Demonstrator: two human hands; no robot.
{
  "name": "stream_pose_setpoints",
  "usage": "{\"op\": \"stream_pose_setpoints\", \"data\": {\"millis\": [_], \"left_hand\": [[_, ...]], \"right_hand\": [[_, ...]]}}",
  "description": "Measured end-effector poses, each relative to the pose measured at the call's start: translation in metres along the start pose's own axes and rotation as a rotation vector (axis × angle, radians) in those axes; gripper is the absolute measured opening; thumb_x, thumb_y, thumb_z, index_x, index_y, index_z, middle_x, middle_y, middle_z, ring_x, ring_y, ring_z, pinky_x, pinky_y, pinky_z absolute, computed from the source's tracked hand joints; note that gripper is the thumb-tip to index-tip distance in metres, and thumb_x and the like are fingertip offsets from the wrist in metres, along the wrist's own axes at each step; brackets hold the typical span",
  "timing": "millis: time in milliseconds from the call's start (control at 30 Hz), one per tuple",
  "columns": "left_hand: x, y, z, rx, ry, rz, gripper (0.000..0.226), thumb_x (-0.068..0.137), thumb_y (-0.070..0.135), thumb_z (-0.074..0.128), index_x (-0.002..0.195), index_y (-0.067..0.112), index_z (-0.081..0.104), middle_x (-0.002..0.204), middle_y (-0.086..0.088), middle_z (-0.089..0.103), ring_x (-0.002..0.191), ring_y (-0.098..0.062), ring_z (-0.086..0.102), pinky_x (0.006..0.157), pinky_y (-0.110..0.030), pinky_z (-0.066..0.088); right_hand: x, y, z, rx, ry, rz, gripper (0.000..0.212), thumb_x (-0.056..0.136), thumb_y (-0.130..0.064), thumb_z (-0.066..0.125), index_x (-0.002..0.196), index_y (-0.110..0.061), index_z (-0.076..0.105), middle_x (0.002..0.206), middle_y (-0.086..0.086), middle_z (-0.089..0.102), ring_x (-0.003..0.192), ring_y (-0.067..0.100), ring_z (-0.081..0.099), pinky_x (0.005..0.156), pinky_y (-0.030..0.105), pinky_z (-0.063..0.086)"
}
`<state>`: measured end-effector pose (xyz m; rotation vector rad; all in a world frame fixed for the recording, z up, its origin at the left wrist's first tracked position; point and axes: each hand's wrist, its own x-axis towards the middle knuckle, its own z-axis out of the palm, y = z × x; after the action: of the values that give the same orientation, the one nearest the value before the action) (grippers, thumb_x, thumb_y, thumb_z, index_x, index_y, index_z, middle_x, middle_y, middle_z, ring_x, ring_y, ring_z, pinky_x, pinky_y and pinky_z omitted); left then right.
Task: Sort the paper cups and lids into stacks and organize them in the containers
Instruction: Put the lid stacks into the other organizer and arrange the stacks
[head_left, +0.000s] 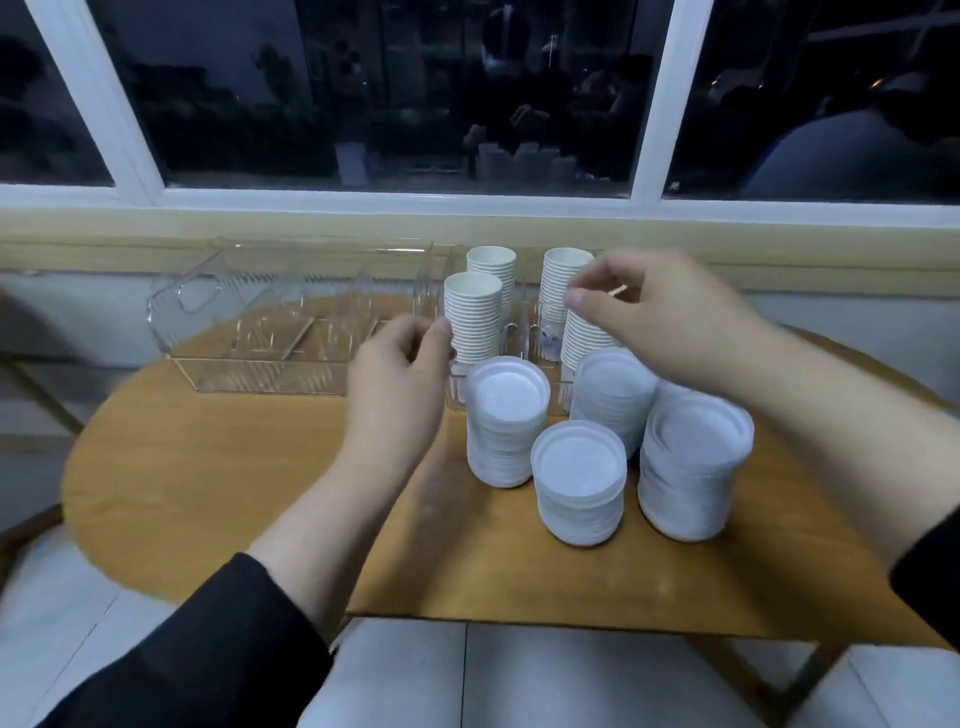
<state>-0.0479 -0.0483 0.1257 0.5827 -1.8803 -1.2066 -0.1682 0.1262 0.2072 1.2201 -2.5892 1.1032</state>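
Paper cup stack (474, 318), upright, is standing just right of left hand (400, 374), fingers curling w/ nothing gripped; right hand (660, 322) is pinching cups (584, 340).

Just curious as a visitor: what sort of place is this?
Probably a café or canteen corner at night: stacked paper cups and lid stacks on a round wooden table beside a dark window.

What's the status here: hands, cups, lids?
Left hand beside front cup stack; right hand above right cup stacks. Four lid stacks on table, uncontained. Long clear container empty.
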Motion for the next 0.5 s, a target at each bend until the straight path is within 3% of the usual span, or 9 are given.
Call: {"op": "stream_pose_setpoints", "data": {"millis": [100, 200, 300, 333, 400, 433, 500], "left_hand": [[-0.048, -0.012, 0.004, -0.046, -0.069, -0.13, 0.03, 0.09, 0.044, 0.056, 0.079, 0.019, 0.068, 0.072, 0.0, 0.07, 0.075, -0.029, 0.067, 0.073, -0.056, 0.056], [-0.083, -0.02, 0.017, -0.09, -0.184, -0.395, 0.035, 0.08, 0.054, 0.059, 0.085, 0.021, 0.068, 0.082, -0.003, 0.073, 0.079, -0.026, 0.068, 0.086, -0.056, 0.057], [-0.1, -0.022, 0.028, -0.203, -0.244, -0.607, 0.042, 0.072, 0.062, 0.059, 0.077, 0.02, 0.063, 0.077, 0.001, 0.067, 0.08, -0.025, 0.061, 0.088, -0.043, 0.055], [-0.103, -0.019, 0.031, -0.233, -0.255, -0.65, 0.04, 0.074, 0.06, 0.06, 0.074, 0.019, 0.061, 0.073, 0.002, 0.063, 0.078, -0.024, 0.056, 0.084, -0.039, 0.051], [-0.108, -0.012, 0.036, -0.298, -0.282, -0.733, 0.033, 0.086, 0.053, 0.062, 0.084, 0.02, 0.062, 0.078, 0.003, 0.062, 0.091, -0.028, 0.068, 0.086, -0.037, 0.052], [-0.11, -0.008, 0.038, -0.343, -0.308, -0.787, 0.03, 0.092, 0.051, 0.06, 0.091, 0.021, 0.062, 0.083, 0.003, 0.062, 0.102, -0.025, 0.066, 0.087, -0.037, 0.055], [-0.113, 0.003, 0.044, -0.397, -0.364, -0.881, 0.028, 0.096, 0.053, 0.056, 0.093, 0.026, 0.057, 0.092, -0.001, 0.063, 0.099, -0.026, 0.065, 0.093, -0.042, 0.056]], "right_hand": [[-0.042, 0.006, 0.027, 0.146, 0.071, 0.131, 0.026, 0.094, -0.04, 0.064, 0.115, -0.026, 0.065, 0.114, -0.016, 0.065, 0.103, 0.002, 0.061, 0.089, 0.023, 0.044], [-0.088, 0.014, 0.059, 0.2, 0.119, 0.254, 0.046, 0.095, -0.042, 0.061, 0.137, -0.026, 0.052, 0.14, -0.011, 0.054, 0.127, 0.008, 0.05, 0.108, 0.028, 0.038], [-0.116, 0.017, 0.08, 0.192, 0.143, 0.313, 0.057, 0.099, -0.038, 0.055, 0.149, -0.016, 0.039, 0.152, 0.0, 0.043, 0.14, 0.016, 0.037, 0.107, 0.022, 0.026], [-0.119, 0.018, 0.084, 0.196, 0.148, 0.336, 0.057, 0.099, -0.038, 0.054, 0.149, -0.013, 0.038, 0.153, 0.002, 0.042, 0.142, 0.019, 0.036, 0.106, 0.023, 0.026], [-0.121, 0.022, 0.09, 0.248, 0.157, 0.4, 0.051, 0.1, -0.039, 0.052, 0.143, -0.012, 0.045, 0.144, 0.003, 0.051, 0.137, 0.024, 0.043, 0.106, 0.03, 0.033], [-0.121, 0.024, 0.093, 0.297, 0.16, 0.444, 0.046, 0.1, -0.041, 0.051, 0.135, -0.013, 0.052, 0.135, 0.003, 0.058, 0.129, 0.025, 0.05, 0.1, 0.033, 0.038], [-0.121, 0.027, 0.099, 0.375, 0.17, 0.524, 0.044, 0.099, -0.047, 0.048, 0.123, -0.013, 0.058, 0.12, 0.002, 0.064, 0.116, 0.023, 0.058, 0.089, 0.033, 0.042]]}}
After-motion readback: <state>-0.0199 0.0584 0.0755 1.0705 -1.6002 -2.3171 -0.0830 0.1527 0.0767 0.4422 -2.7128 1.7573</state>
